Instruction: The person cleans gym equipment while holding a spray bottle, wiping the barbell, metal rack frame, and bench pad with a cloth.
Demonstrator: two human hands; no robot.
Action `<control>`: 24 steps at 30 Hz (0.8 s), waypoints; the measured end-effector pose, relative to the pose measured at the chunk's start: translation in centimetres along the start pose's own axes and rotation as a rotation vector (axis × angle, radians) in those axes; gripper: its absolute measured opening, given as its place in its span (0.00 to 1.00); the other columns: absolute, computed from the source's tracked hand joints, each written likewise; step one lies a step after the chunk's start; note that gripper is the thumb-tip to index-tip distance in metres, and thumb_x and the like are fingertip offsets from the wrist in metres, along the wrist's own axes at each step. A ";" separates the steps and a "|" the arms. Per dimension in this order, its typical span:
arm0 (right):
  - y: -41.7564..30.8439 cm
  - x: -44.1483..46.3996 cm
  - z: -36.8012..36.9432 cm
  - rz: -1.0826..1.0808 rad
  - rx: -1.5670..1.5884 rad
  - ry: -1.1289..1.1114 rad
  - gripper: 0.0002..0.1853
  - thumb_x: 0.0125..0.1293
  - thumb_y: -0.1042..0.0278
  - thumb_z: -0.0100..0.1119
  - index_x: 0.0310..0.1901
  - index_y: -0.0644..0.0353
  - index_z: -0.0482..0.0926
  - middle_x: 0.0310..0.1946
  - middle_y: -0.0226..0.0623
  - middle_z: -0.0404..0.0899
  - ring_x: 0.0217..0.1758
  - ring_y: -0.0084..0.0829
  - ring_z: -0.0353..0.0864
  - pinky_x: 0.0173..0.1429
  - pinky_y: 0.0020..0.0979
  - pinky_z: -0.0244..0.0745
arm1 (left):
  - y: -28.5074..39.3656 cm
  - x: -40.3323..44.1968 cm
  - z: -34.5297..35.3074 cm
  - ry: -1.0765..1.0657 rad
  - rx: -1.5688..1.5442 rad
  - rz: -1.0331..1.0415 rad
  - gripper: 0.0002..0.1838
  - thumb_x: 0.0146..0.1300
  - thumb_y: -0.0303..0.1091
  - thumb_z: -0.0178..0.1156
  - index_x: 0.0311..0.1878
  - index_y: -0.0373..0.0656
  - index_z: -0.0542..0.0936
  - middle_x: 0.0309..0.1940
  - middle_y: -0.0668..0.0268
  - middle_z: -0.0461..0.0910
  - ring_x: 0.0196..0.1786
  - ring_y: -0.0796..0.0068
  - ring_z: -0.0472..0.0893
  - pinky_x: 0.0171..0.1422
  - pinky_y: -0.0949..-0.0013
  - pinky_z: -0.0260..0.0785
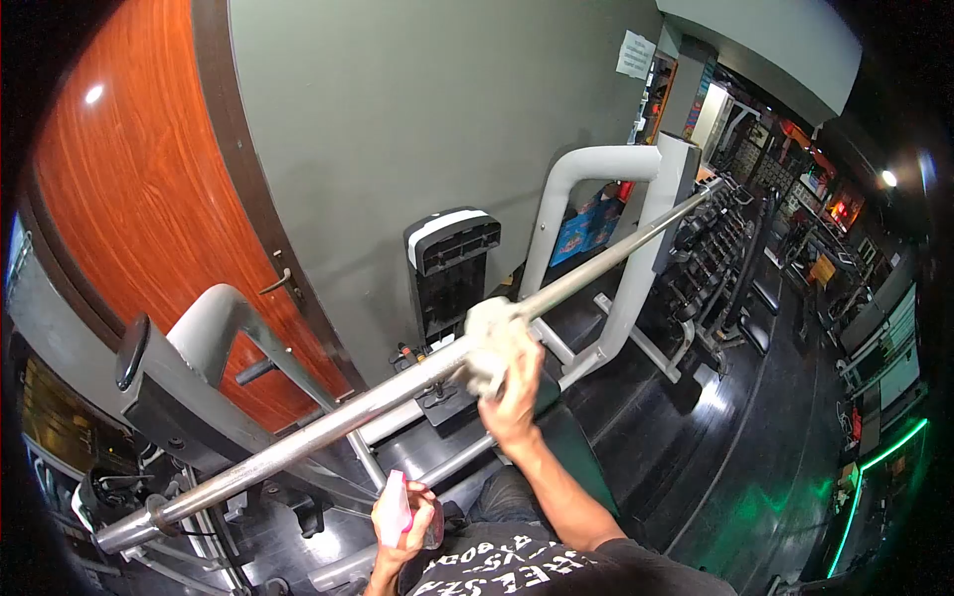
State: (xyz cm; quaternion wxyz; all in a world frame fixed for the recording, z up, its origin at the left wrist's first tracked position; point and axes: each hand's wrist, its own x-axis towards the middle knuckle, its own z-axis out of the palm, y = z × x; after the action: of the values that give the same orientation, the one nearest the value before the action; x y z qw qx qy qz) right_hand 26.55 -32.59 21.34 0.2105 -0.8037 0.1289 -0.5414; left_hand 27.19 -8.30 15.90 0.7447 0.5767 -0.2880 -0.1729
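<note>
A long metal barbell [328, 429] runs slantwise across the view, resting on the grey frame of a bench rack. My right hand [513, 397] is closed around a pale, off-white cloth [491, 333], which is wrapped over the bar near its middle and slightly blurred. Low in front of my body, my left hand [405, 521] grips a small spray bottle with a white and pink top [395, 505]. Part of the bottle's body is hidden behind my fingers.
Grey rack uprights [641, 228] stand at both ends of the bar. Beyond it is a black padded machine part [449, 268] against the grey wall. A wooden door [139, 169] is on the left, and a dumbbell rack [711, 253] stands at the right.
</note>
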 end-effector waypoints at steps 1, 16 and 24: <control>-1.0 -1.4 0.8 -0.011 0.091 -0.022 0.29 0.58 0.57 0.57 0.60 0.63 0.71 0.57 0.52 0.67 0.59 0.48 0.63 0.64 0.44 0.59 | 0.1 0.0 0.2 0.005 0.013 0.004 0.15 0.54 0.21 0.60 0.46 0.30 0.73 0.31 0.58 0.80 0.30 0.76 0.80 0.37 0.73 0.73; 4.7 -1.1 0.4 1.050 1.496 0.472 0.18 0.70 0.59 0.51 0.58 0.56 0.70 0.54 0.32 0.74 0.54 0.29 0.75 0.59 0.37 0.70 | 0.3 -1.0 -0.4 0.073 0.059 0.020 0.15 0.56 0.26 0.61 0.45 0.30 0.73 0.29 0.61 0.79 0.29 0.77 0.79 0.35 0.75 0.72; -4.2 -7.2 4.6 1.136 1.298 0.331 0.13 0.68 0.76 0.51 0.54 0.56 0.69 0.45 0.29 0.74 0.42 0.21 0.76 0.36 0.24 0.75 | 0.0 -0.6 -0.9 0.105 0.056 0.044 0.15 0.56 0.26 0.61 0.45 0.29 0.73 0.29 0.61 0.79 0.29 0.78 0.79 0.35 0.74 0.72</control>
State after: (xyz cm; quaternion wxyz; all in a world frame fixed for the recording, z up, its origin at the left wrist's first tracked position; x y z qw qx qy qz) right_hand 28.03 -24.89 15.97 0.8424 -0.2509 0.2048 -0.4308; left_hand 27.26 -7.30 15.63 0.7459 0.5992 -0.2659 -0.1178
